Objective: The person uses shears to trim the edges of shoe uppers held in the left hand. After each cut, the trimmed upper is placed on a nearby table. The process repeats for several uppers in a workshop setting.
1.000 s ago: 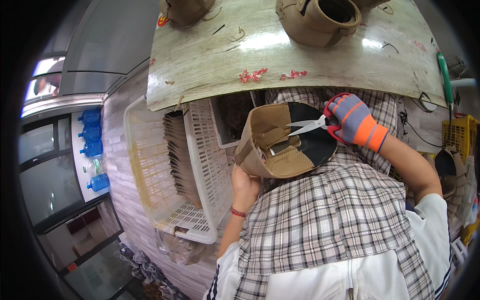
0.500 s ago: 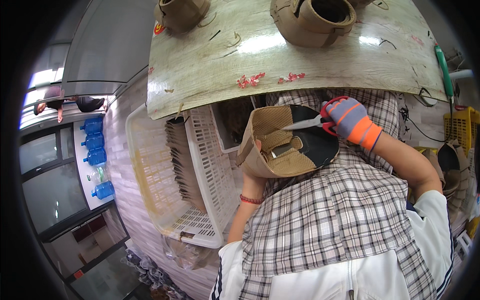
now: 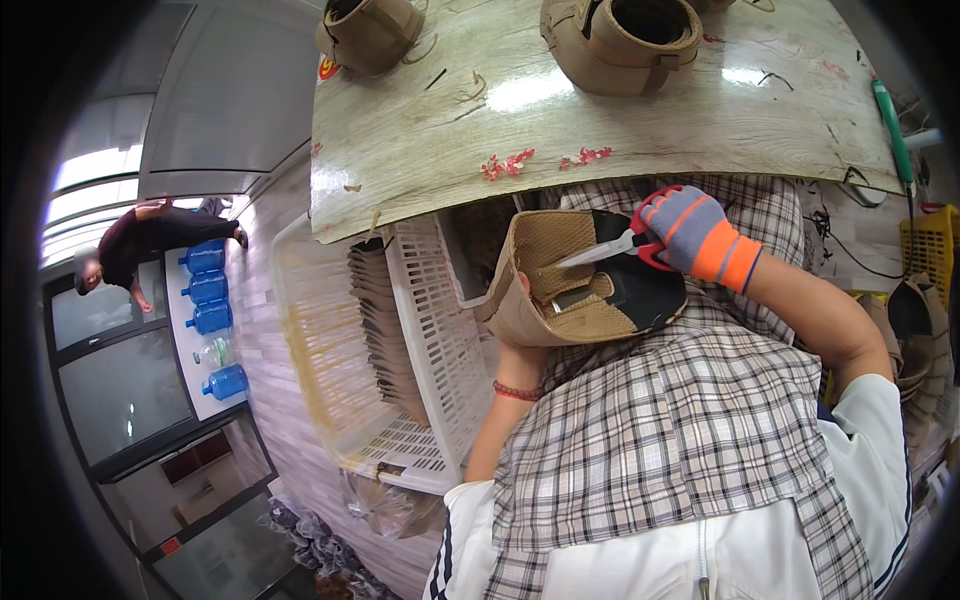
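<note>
A tan shoe upper [image 3: 560, 235] with a black-lined part rests over my lap, its opening turned up toward me. My left hand [image 3: 521, 352] grips its left side, with the thumb over the edge and most fingers hidden behind it. In my right hand [image 3: 692, 232], gloved in grey and orange, are red-handled scissors [image 3: 610, 250]. Their blades reach into the upper, tips close to the tan mesh lining. Whether the tips touch the lining I cannot tell.
Ahead stands a wood-pattern table [image 3: 420, 150] bearing tan shoe uppers [image 3: 640, 45]. To the left, a white plastic basket [image 3: 350, 450] holds a row of stacked tan pieces [image 3: 385, 330]. Blue water bottles [image 3: 210, 285] and a person [image 3: 150, 235] are farther left. A yellow crate [image 3: 930, 245] sits at right.
The view has shifted slightly, and the person at far left has come farther into view. Both hands keep their hold on the upper and the scissors.
</note>
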A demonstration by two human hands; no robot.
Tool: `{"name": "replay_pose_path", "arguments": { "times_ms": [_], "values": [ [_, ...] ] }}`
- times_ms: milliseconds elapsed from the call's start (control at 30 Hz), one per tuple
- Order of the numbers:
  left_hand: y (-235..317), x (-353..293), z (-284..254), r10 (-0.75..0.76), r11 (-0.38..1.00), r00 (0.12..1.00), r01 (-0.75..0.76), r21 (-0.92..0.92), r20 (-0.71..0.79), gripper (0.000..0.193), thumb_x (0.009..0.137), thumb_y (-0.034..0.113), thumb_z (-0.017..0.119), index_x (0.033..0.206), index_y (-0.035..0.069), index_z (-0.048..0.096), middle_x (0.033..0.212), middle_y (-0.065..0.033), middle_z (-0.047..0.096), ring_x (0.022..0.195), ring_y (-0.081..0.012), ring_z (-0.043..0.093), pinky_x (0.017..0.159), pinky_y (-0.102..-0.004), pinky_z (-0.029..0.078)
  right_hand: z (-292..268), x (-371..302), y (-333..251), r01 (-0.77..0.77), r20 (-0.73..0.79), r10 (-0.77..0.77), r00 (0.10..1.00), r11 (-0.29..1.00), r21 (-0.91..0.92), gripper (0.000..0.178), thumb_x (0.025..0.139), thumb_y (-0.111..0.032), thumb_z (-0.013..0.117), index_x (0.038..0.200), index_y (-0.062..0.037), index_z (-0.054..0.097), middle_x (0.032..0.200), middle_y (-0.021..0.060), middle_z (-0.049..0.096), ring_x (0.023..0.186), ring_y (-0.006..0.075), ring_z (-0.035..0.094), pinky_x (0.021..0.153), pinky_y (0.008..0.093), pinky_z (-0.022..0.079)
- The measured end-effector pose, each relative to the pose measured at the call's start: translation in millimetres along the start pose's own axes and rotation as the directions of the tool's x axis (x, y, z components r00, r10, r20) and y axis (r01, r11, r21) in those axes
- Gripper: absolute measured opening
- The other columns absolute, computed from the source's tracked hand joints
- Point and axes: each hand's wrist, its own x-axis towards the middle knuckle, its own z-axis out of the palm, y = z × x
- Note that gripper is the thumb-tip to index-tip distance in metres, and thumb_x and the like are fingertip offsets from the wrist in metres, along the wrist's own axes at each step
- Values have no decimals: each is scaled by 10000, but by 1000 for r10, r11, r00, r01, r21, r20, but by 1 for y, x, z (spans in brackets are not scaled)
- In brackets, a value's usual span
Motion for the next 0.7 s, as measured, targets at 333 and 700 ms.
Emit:
{"name": "replay_pose_path", "arguments": {
  "times_ms": [333,700],
  "values": [
    [-4,2,1,73,996,997,-74,50,15,520,988,317,630,1397,40,466,1341,-86,578,1215,-224,565,1020,-400,498,5,21,-16,152,-116,-159,980,986,-71,251,774,-290,736,977,-148,692,900,66,675,889,267,646,783,382,483],
    [-4,0,-4,91,986,994,-99,137,66,496,1012,343,586,1387,39,474,1343,-77,575,1201,-196,566,1010,-374,496,-4,16,-25,132,-112,-134,985,991,-26,287,737,-297,764,976,-150,707,926,87,697,881,265,663,801,393,503]
  ]
}}
